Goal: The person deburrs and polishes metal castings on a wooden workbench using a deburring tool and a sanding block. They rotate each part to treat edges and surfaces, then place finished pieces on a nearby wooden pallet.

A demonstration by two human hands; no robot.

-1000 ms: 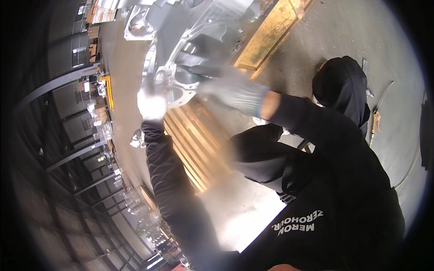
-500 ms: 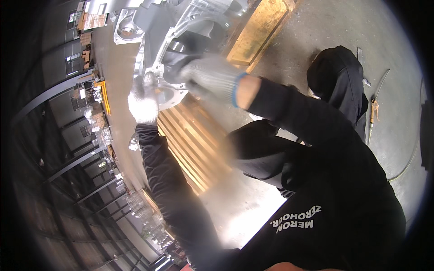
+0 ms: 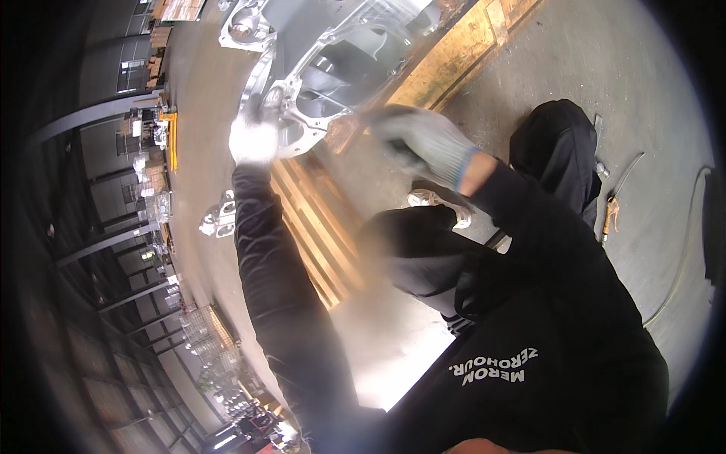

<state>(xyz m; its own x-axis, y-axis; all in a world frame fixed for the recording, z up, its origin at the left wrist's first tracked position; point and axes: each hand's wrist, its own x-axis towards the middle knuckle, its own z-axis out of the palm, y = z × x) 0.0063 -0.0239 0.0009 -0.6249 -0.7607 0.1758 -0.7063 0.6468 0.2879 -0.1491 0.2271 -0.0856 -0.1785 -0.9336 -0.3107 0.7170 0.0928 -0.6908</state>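
Observation:
A large silvery metal casting (image 3: pixel 333 34), with wide openings and a flange with holes along its edge, fills the upper middle. My left hand (image 3: pixel 255 138), in a white glove washed out by glare, grips the casting's near left edge with its fingers closed on it. Apart from the casting, to its lower right, is my right hand (image 3: pixel 429 144) in a grey-white knit glove. Its fingers look bent, but motion blur smears them, so whether it holds anything does not show.
Wooden slats (image 3: pixel 318 234) lie below the casting, and a wooden beam (image 3: pixel 454 57) runs to its right. An orange air gun (image 3: pixel 611 216) with a hose rests on the floor at right. Another metal part (image 3: pixel 219 216) sits on the floor left of my left forearm.
My right hand has drawn back from the casting's opening toward the lower right. My left hand stays on the edge; the whole view has shifted somewhat.

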